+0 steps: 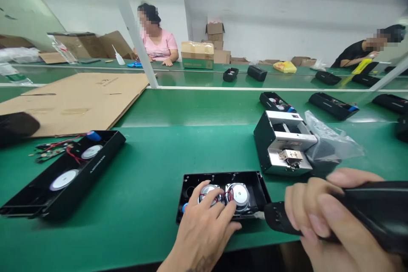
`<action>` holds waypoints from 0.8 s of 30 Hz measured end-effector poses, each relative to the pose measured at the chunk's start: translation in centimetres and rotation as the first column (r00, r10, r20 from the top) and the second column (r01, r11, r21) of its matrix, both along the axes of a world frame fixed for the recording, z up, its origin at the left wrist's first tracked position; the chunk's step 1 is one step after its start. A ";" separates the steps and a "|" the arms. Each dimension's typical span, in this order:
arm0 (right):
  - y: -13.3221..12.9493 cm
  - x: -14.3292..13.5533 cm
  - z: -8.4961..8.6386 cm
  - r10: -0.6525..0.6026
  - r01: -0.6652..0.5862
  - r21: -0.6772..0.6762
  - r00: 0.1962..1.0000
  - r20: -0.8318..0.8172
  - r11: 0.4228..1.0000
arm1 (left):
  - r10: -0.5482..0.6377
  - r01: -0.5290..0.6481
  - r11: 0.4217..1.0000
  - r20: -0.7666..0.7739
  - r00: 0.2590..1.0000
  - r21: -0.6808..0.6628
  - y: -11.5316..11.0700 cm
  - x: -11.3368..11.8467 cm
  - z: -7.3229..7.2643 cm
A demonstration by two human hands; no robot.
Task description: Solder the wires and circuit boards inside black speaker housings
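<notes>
My left hand (207,216) rests over a black speaker housing (259,189) at the table's front edge. Its fingers are spread across two round speaker drivers (239,194) with red wires, and the thumb lies outside the near wall. A bit of blue (185,207) shows at the housing's left end, partly hidden by the hand. My right hand (331,212) is wrapped around a black tool that looks like a glue gun (379,208). The tool's pale tip (259,215) is at the housing's near right corner; whether it touches cannot be made out.
Left lies another open speaker housing (92,170) with a circuit board (52,151) beside it. A cardboard sheet (79,97) is behind. A silver-black machine (283,144) with a plastic bag (331,140) stands right. Beyond, more housings (333,105) and two co-workers (159,44).
</notes>
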State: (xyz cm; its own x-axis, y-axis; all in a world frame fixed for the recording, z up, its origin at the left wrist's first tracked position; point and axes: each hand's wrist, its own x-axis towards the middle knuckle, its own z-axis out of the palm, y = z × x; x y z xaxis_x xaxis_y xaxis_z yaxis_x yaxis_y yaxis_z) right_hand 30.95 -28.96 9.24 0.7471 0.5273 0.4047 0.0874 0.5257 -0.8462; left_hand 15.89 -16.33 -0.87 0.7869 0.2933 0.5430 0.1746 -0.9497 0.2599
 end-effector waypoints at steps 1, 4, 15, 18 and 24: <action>0.7 -0.4 0.3 -0.017 0.017 0.012 1.000 -0.021 1.000 | 0.001 -0.001 1.000 0.025 1.000 0.003 -0.1 0.1 -0.3; 1.5 -0.5 0.1 0.004 -0.003 0.012 0.999 -0.050 1.000 | 0.010 -0.010 1.000 0.073 0.997 0.003 -0.4 0.1 -0.8; 1.8 0.1 -0.8 0.030 -0.031 -0.012 0.996 -0.089 0.999 | 0.022 -0.019 0.999 0.091 0.996 -0.030 -0.3 0.1 -0.7; 1.9 0.3 -1.3 0.063 -0.064 -0.008 0.995 -0.079 0.998 | 0.019 -0.016 0.999 0.092 0.996 -0.027 -0.3 0.1 -0.7; 1.5 0.5 -1.9 0.156 -0.158 -0.068 0.987 -0.034 0.985 | 0.021 -0.020 1.000 0.095 0.995 -0.008 -0.3 0.2 -0.6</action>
